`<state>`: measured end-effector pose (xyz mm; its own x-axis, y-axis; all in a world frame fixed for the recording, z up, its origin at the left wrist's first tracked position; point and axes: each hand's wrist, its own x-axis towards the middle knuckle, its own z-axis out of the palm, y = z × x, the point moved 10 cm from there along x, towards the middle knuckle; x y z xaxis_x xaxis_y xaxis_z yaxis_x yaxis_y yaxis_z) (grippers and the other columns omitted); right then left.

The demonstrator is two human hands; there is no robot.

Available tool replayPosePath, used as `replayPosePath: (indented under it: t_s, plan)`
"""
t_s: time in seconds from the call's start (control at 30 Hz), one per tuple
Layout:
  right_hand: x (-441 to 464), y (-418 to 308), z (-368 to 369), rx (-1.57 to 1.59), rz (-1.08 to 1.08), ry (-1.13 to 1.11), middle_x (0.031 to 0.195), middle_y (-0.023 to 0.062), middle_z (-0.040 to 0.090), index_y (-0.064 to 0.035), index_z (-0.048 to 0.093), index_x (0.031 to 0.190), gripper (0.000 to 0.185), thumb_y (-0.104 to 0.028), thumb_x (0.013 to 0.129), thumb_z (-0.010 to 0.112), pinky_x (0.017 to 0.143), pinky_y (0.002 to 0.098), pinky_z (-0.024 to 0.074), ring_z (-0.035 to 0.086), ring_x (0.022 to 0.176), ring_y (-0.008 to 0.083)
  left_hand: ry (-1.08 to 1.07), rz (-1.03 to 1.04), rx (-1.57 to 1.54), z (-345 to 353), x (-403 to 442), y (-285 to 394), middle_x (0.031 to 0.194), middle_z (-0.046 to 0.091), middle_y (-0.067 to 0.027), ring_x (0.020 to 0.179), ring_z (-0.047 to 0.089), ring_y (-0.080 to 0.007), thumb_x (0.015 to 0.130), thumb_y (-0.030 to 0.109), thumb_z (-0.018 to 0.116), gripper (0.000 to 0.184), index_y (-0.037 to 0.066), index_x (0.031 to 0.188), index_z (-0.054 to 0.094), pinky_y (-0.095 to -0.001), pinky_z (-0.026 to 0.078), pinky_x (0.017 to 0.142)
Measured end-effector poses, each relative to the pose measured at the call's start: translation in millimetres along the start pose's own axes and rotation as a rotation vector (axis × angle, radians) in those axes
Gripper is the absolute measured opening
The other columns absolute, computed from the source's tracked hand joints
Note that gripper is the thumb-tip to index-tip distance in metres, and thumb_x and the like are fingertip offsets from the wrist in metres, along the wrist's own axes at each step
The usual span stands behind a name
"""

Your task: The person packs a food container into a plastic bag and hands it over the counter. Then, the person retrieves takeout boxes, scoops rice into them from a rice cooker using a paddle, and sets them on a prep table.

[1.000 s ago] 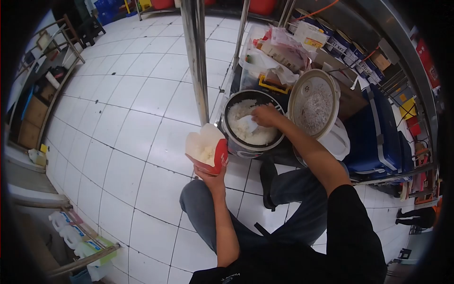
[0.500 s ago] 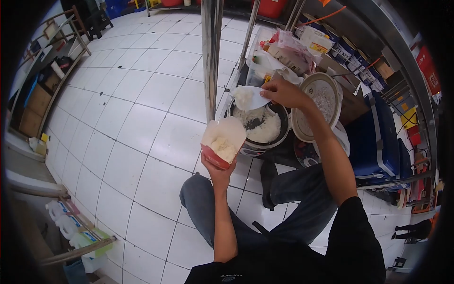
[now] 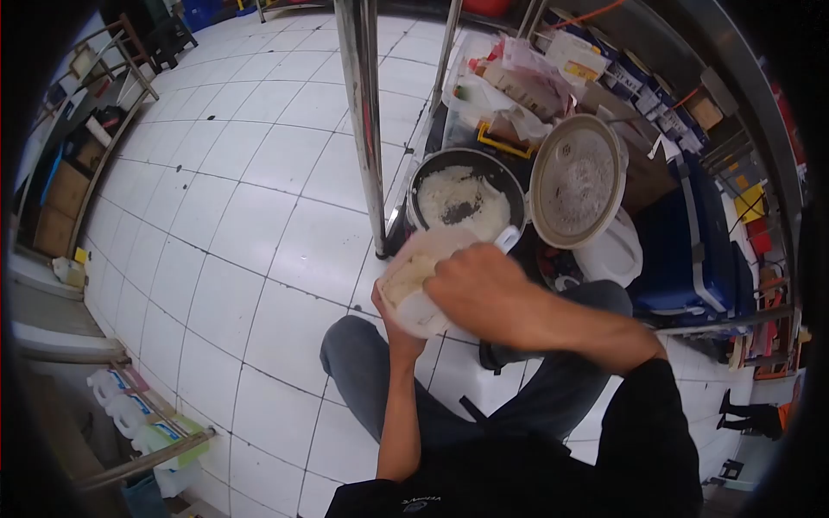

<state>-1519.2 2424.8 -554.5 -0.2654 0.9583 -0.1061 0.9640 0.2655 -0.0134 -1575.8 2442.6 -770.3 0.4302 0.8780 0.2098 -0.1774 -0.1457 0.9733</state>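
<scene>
My left hand (image 3: 401, 335) is wrapped round the lower part of a paper takeaway box (image 3: 444, 243) and holds it tilted above my knees. Pale rice (image 3: 413, 274) lies inside the box. At the box's opening, my closed right hand (image 3: 484, 289) grips a white rice paddle (image 3: 418, 311), its blade pushed down into the box and partly hidden. Just beyond both hands stands an open rice cooker (image 3: 418, 168) with a dark inner pot. White rice (image 3: 488, 210) lines that pot, with a dark patch of its bottom showing. The cooker's raised lid (image 3: 577, 181) leans back to the right.
A metal table leg (image 3: 366, 129) rises left of the cooker. Behind it sits a clear plastic bin (image 3: 458, 112) of packages. A blue cooler box (image 3: 682, 250) stands at the right. White jugs (image 3: 129, 414) line a low shelf at lower left. A person's legs (image 3: 751, 414) show at far right.
My right hand has come down from above the cooker to the box, bringing the rice-laden paddle into it. My left hand still holds the box, now tilted more toward the right hand.
</scene>
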Motion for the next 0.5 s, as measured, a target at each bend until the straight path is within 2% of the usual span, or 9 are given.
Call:
replayPosePath:
  t_s: [0.1,0.13,0.2,0.27,0.4,0.5]
  plan:
    - [1,6,-16,-0.021,0.044,0.036,0.072,0.0129,0.064,-0.0035,0.064,0.072,0.005,-0.008,0.07,0.062,0.06,0.0381,0.0516,0.067,0.071,0.0287,0.023,-0.165,-0.209,-5,-8,-46,0.136,0.039,-0.0149,0.126,0.043,-0.0236,0.062,0.004,0.085,0.101,0.004,0.137,0.019,-0.0373,0.039,0.105]
    - [1,7,-18,-0.034,0.063,0.041,0.072,0.0129,0.064,-0.0035,0.064,0.072,0.005,-0.008,0.07,0.062,0.059,0.0377,0.0517,0.067,0.07,0.0286,0.027,-0.173,-0.231,-5,-6,-40,0.137,0.038,-0.015,0.126,0.042,-0.0243,0.062,0.004,0.085,0.101,0.004,0.138,0.019,-0.0383,0.039,0.105]
    - [3,9,-11,-0.051,0.065,0.051,0.073,0.0135,0.065,-0.0028,0.065,0.071,0.006,-0.008,0.07,0.063,0.058,0.037,0.0522,0.067,0.069,0.0284,0.026,-0.021,-0.269,-1,8,7,0.137,0.038,-0.0156,0.127,0.042,-0.0249,0.062,0.004,0.085,0.101,0.005,0.138,0.019,-0.0386,0.038,0.106]
    - [4,11,-8,-0.01,0.043,0.063,0.074,0.0143,0.065,-0.0024,0.066,0.072,0.007,-0.008,0.07,0.063,0.059,0.0375,0.0526,0.068,0.07,0.0287,0.017,0.067,-0.265,-1,11,21,0.137,0.037,-0.0162,0.127,0.042,-0.0257,0.062,0.004,0.085,0.101,0.006,0.138,0.019,-0.039,0.037,0.106]
    - [13,12,3,0.083,-0.014,0.036,0.075,0.0152,0.066,-0.0026,0.068,0.075,0.01,-0.009,0.071,0.063,0.06,0.0388,0.0528,0.068,0.071,0.0298,0.019,0.147,-0.192,-1,7,11,0.137,0.037,-0.0171,0.126,0.043,-0.0275,0.061,0.006,0.086,0.102,0.009,0.138,0.02,-0.04,0.035,0.107]
    - [16,19,15,0.122,0.012,-0.149,0.075,0.0152,0.065,-0.0034,0.069,0.078,0.011,-0.012,0.076,0.063,0.062,0.0408,0.0525,0.066,0.072,0.0323,-0.022,0.182,-0.165,1,12,12,0.137,0.037,-0.0176,0.126,0.043,-0.0284,0.06,0.005,0.086,0.102,0.011,0.139,0.021,-0.0405,0.036,0.107]
